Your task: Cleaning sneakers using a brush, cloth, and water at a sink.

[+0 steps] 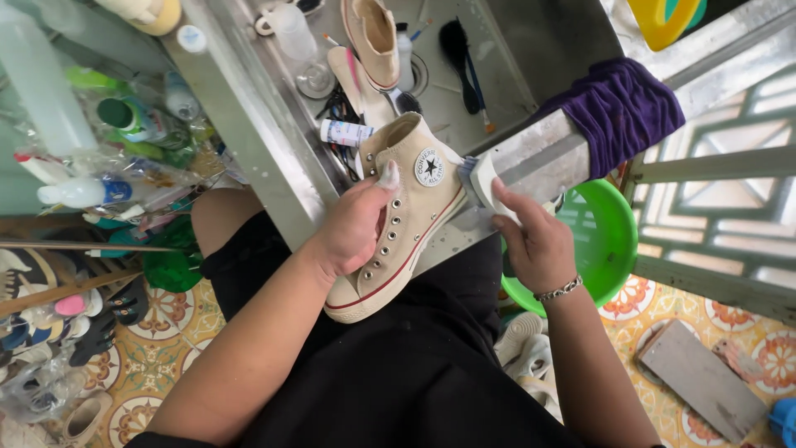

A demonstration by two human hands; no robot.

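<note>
Patterned floor tiles in orange and cream spread beneath me, and a steel sink tabletop runs across the far side of the view. Far left, a heap of plastic bottles lies in a clutter, with pairs of shoes stacked below them on a rack.

Moving right, my left hand is curled around the upper of a beige high-top sneaker, fingers wrapped over the eyelet side and my thumb pressed near the collar, so it is closed firmly on the shoe. The sneaker rests over my lap against the tabletop's near edge. Its long axis runs on a diagonal: the toe points near and left, toward my knee, while the heel and ankle opening point far and right. The side with the round ankle patch faces up, and the red-striped white sole faces right.

In the basin beyond it lie another beige shoe, a small white tube and a dark brush.

Right of the sneaker, my right hand, with a silver bracelet at the wrist, is closed around a small white block, which sits just beside the shoe's heel. Behind that, a purple cloth hangs over the tabletop's edge, and a green plastic basin sits on the floor below. Far right, a grey slab lies on the tiles.
</note>
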